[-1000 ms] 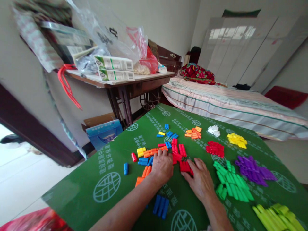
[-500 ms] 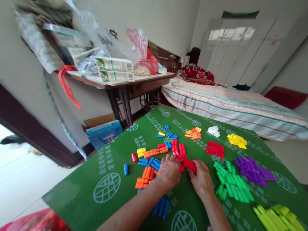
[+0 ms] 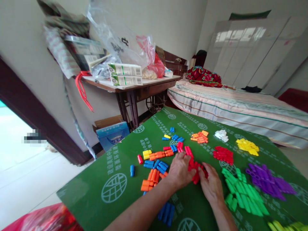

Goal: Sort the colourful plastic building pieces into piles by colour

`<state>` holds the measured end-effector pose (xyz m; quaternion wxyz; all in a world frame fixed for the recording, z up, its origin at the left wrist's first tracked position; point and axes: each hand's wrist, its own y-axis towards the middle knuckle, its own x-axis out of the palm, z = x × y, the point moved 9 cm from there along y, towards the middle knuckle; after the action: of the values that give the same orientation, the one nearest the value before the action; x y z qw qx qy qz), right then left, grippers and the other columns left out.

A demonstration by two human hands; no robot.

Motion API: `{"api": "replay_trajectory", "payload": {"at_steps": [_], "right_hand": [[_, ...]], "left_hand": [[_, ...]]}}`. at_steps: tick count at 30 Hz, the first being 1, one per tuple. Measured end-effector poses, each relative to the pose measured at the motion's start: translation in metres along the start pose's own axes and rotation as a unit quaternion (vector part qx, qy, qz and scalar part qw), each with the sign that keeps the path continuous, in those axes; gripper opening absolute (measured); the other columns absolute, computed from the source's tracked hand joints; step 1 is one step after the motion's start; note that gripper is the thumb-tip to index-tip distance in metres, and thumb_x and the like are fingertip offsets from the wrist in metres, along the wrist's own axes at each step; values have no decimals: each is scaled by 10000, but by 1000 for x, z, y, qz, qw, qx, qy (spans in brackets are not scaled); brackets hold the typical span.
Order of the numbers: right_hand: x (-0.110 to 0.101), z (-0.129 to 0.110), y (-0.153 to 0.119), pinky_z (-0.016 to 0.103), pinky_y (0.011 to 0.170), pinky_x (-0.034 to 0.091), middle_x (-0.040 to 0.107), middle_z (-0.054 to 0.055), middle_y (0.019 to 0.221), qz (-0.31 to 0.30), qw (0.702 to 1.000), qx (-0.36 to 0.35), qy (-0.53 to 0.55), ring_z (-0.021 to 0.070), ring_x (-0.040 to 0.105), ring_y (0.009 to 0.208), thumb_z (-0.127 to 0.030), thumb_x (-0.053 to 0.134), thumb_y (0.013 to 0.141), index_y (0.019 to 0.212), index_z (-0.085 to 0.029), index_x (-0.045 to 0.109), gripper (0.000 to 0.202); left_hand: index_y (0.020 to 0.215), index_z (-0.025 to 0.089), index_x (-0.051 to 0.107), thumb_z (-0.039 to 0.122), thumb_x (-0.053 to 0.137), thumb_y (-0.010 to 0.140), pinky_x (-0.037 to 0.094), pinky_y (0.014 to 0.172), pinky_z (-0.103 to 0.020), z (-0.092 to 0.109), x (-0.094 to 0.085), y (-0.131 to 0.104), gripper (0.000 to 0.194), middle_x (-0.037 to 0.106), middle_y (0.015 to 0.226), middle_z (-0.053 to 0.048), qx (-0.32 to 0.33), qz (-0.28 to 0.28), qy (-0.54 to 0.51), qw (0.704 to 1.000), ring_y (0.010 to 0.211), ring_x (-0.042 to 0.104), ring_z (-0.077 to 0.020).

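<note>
Both hands work at a cluster of red plastic pieces (image 3: 189, 151) on the green table (image 3: 91, 205). My left hand (image 3: 180, 171) lies over the cluster's left side, fingers bent, with its thumb against red pieces. On the right side, my right hand (image 3: 212, 183) has its fingers curled round the edge of the red pieces. Parts of the cluster are hidden under the fingers. Left of my left hand lie orange pieces (image 3: 154, 175), blue pieces (image 3: 161, 166) and a row of orange pieces (image 3: 161, 154) with a yellow pair (image 3: 147, 154) at its end.
Sorted piles lie to the right: red (image 3: 223, 155), green (image 3: 245, 192), purple (image 3: 269, 181), yellow (image 3: 247, 146), white (image 3: 221, 135) and orange (image 3: 200, 137). Behind stand a cluttered sewing table (image 3: 149, 86) and a bed (image 3: 231, 106). A red bag (image 3: 45, 218) is at lower left.
The whole view has shifted, with the scene now further right. My left hand has its thumb spread toward the right hand, and both are still at the red pieces.
</note>
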<state>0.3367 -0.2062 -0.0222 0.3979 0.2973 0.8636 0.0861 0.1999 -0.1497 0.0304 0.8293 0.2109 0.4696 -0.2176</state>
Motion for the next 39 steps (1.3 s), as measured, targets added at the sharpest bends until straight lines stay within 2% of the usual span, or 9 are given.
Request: {"api": "replay_trajectory", "payload": {"at_steps": [3,8,11,16,20,25,32,35,39], "right_hand": [[-3,-2,1,439,943,426,623,191,1087,6,1000,15,15,287,560,1039,-556,360,843,1060,-82,631,587],[-5,-2,1,420,924,438,633,186,1079,7,999,34,21,282,573,1021,-592,349,843,1049,-88,638,616],[-6,-1,1,413,907,447,639,175,1077,9,999,40,19,278,580,1011,-603,354,841,1048,-106,641,611],[-4,-2,0,416,921,438,628,189,1099,-4,999,45,12,289,570,1039,-619,337,841,1068,-86,637,653],[-3,-5,0,420,941,424,617,192,1111,-17,999,38,12,289,558,1057,-622,324,844,1090,-72,631,677],[-3,-3,0,429,942,423,614,195,1112,-12,999,39,7,293,557,1057,-631,331,840,1089,-82,631,673],[-4,-1,0,411,928,436,632,177,1074,-4,999,39,1,281,573,1023,-629,354,837,1046,-107,643,632],[-4,-1,-1,410,915,445,635,171,1058,9,999,30,-4,278,578,1006,-626,364,835,1016,-123,649,606],[-3,-1,-3,414,928,437,631,171,1063,6,1000,22,-14,278,573,1014,-617,358,843,1020,-125,646,597]], "left_hand": [[1059,155,584,248,463,790,419,965,-299,-18,-12,32,309,607,1123,-99,-43,-33,58,997,1100,529,-195],[1062,110,603,296,496,766,392,964,-476,-34,-14,73,366,601,1137,-190,-90,-79,113,986,1133,523,-309],[1088,106,601,372,503,769,340,995,-528,-27,-1,76,427,577,1190,-207,-93,-108,126,982,1175,493,-341],[1111,111,595,381,443,810,285,1036,-544,-5,22,62,432,571,1212,-186,-65,-132,122,982,1177,493,-334],[1043,110,618,370,398,837,328,1017,-518,3,23,54,398,624,1116,-170,-49,-132,112,984,1088,560,-304],[974,160,635,355,440,829,404,964,-410,-20,-7,55,311,653,1078,-119,-59,-100,117,986,1047,591,-258],[1042,219,618,264,445,824,466,824,-264,-98,-72,44,282,679,1046,-54,-132,-39,131,982,971,623,-183],[990,225,638,270,458,815,466,805,-265,-117,-82,32,256,692,985,-41,-148,-31,132,980,940,626,-183],[949,261,653,273,475,800,461,815,-271,-121,-80,22,233,691,939,-17,-150,-36,132,979,946,621,-180]]}}
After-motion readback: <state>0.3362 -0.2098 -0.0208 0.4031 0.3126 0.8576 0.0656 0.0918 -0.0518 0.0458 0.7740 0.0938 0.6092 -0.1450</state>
